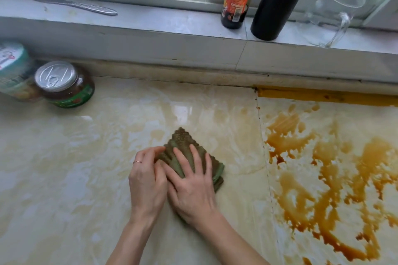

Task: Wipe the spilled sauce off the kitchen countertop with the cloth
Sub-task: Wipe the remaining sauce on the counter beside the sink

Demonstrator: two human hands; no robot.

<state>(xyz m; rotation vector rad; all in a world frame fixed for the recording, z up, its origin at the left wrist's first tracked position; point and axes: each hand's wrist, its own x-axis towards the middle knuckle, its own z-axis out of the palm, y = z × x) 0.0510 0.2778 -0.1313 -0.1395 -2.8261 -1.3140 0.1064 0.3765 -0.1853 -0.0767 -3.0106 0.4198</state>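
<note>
**A:** Cloth (193, 153): where was it?

**B:** On the countertop (64, 178), folded into a thick green pad. It sat left of the seam (261, 135) and well apart from the sauce (323, 168), which lay in brown pools and streaks over the right half.

**A:** And the hands?

**B:** Both were on it. The right hand (191, 185) lay flat across the top, fingers spread and pressing down. The left hand (148, 180) touched it side by side, its fingers curled at the pad's left edge, pinching the fabric there.

**A:** Why hold it so?

**B:** I judged that the flat hand pinned the pad while the other tucked or refolded an edge. That was likely to turn up a cleaner face before going at the pools.

**A:** How far along was the job?

**B:** The left half showed only pale, wet smears, so it looked wiped. The right half looked untouched.

**A:** Anything in the way?

**B:** No. A jar (64, 84) stood at the far left by the wall. A bottle (235, 0) and a jug (338, 15) stood up on the sill (150, 26), off the wiping path.
</note>
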